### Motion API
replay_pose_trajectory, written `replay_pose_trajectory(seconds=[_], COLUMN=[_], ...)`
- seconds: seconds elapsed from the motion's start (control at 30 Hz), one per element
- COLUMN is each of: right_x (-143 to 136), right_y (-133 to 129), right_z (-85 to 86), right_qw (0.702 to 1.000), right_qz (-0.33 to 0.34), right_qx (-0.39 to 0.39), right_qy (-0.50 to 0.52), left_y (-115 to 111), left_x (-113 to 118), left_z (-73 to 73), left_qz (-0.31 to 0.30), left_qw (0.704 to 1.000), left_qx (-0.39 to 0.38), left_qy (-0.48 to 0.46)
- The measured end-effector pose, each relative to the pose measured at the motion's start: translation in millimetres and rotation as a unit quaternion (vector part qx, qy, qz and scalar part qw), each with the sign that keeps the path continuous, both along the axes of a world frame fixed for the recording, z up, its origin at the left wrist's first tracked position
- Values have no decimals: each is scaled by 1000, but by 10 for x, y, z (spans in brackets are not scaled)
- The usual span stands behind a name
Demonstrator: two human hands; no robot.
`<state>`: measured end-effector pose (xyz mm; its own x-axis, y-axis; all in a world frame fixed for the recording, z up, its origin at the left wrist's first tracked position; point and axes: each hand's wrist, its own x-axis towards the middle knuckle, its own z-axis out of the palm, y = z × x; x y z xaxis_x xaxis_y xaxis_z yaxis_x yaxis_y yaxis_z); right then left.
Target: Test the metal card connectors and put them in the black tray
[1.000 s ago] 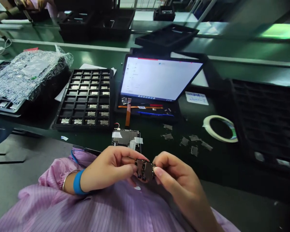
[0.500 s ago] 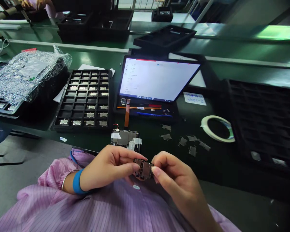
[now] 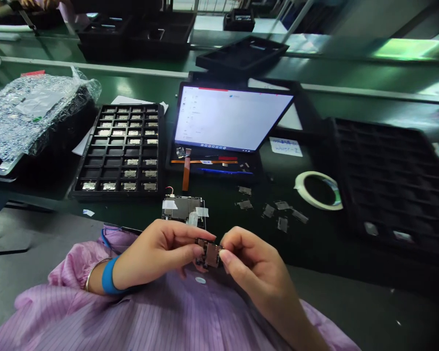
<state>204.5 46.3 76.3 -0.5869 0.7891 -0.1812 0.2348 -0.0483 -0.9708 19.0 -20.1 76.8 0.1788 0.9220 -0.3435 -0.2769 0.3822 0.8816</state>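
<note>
A small circuit board [image 3: 212, 254] with coppery metal shields is held up in front of my body, close to the table's near edge. My left hand [image 3: 168, 253] is closed on its left side, thumb on the face and fingers behind and along the top. The thumb and index finger of my right hand [image 3: 254, 265] pinch the board's right edge. Just beyond my left fingers lies a larger device board [image 3: 183, 208] with strips of white tape across it. Several thin metal shield plates [image 3: 268, 210] are scattered on the table to the right.
A black compartment tray [image 3: 119, 151] holding metal-covered parts stands left of the lit screen [image 3: 230, 117]. Orange flex cables [image 3: 186, 170] lie below the screen. A tape roll [image 3: 319, 190] and another black tray [image 3: 391, 180] are on the right. Bubble-wrapped trays [image 3: 40, 112] sit far left.
The view has shifted slightly, so the whole scene sits a little further left. Both hands keep the same grip on the circuit board.
</note>
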Motion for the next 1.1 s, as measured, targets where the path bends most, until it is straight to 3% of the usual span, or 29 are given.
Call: replay_pose_trajectory(seconds=[0.27, 1.1], right_x=[-28, 14], right_y=[-53, -108], right_z=[91, 54], right_qw=[998, 993], right_qz=[-10, 18], right_qx=[-51, -80], right_qy=[43, 80], left_y=[-37, -107], left_x=[-53, -9], left_z=[83, 33], left_qz=[7, -13], left_qw=[1000, 998], left_qx=[-6, -20], left_qy=[-25, -52])
